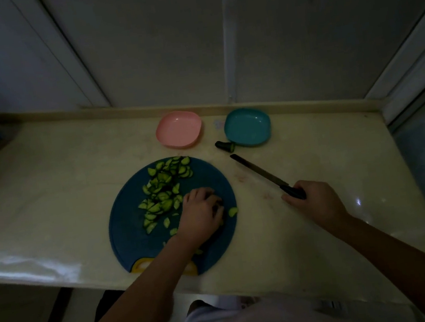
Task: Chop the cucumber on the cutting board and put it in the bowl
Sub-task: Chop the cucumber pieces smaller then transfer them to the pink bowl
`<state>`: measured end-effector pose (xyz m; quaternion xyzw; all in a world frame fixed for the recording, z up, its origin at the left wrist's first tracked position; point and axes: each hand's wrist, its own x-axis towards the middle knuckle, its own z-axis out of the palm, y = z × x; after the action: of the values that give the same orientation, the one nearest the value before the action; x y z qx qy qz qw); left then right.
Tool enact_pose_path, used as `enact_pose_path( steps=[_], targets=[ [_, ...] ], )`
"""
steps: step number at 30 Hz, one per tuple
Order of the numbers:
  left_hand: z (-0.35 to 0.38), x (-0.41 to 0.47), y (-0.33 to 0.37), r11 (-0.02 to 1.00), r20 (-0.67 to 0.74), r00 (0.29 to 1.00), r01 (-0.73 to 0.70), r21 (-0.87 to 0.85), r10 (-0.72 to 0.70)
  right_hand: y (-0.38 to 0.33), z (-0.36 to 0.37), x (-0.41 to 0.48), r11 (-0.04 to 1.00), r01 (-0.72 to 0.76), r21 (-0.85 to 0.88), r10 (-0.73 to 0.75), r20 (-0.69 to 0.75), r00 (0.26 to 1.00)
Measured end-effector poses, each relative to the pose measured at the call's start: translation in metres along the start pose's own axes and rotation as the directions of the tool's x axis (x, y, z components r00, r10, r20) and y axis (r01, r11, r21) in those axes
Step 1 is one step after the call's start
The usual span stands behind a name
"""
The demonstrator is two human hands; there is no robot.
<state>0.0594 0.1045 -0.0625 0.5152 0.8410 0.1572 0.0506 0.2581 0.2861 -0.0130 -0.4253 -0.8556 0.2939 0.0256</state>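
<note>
1. Dim kitchen, with a pale stone counter (48,196) set against a grey wall.
2. On it lies a round blue cutting board (128,231), near the front edge where it is easy to reach.
3. Chopped cucumber pieces (162,191) are spread over the board's left and far parts. None are in a bowl yet.
4. The left hand (199,216) rests on the board with its fingers curled over something dark. I think it is gathering pieces, but I cannot tell if it grips any.
5. At the back wait 2 bowls, a pink bowl (179,130) and a teal bowl (247,126).
6. A cucumber end (225,145) lies just beside the teal bowl, probably put aside as waste.
7. The right hand (316,201) grips the black handle of the knife (259,172). The blade lies on the counter and points away, likely to keep it safe.
</note>
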Motion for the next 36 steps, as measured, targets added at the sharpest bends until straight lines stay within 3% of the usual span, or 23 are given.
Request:
enact_pose_path(
  steps=[7,14,20,26,36],
  targets=[
    [0.007,0.002,0.024,0.995,0.166,0.982,-0.079,-0.065,0.089,0.016,0.01,-0.005,0.999,0.002,-0.046,-0.004,-0.056,0.998],
    [0.006,-0.006,0.011,0.999,-0.048,0.999,-0.012,-0.044,0.01,0.026,0.021,-0.011,0.993,0.009,-0.118,-0.016,-0.062,0.998],
    [-0.01,-0.01,-0.001,0.965,-0.079,0.981,0.155,-0.212,-0.175,0.028,0.029,-0.009,0.986,0.054,-0.16,-0.06,-0.033,0.998],
    [-0.023,-0.016,-0.008,0.864,-0.112,0.916,0.315,-0.394,-0.385,0.026,0.033,-0.005,0.994,0.078,-0.077,-0.081,-0.039,0.996],
    [-0.033,-0.02,-0.019,0.798,-0.08,0.875,0.395,-0.455,-0.478,0.031,0.036,-0.003,0.992,0.098,-0.077,-0.102,-0.056,0.993]
  ],
)
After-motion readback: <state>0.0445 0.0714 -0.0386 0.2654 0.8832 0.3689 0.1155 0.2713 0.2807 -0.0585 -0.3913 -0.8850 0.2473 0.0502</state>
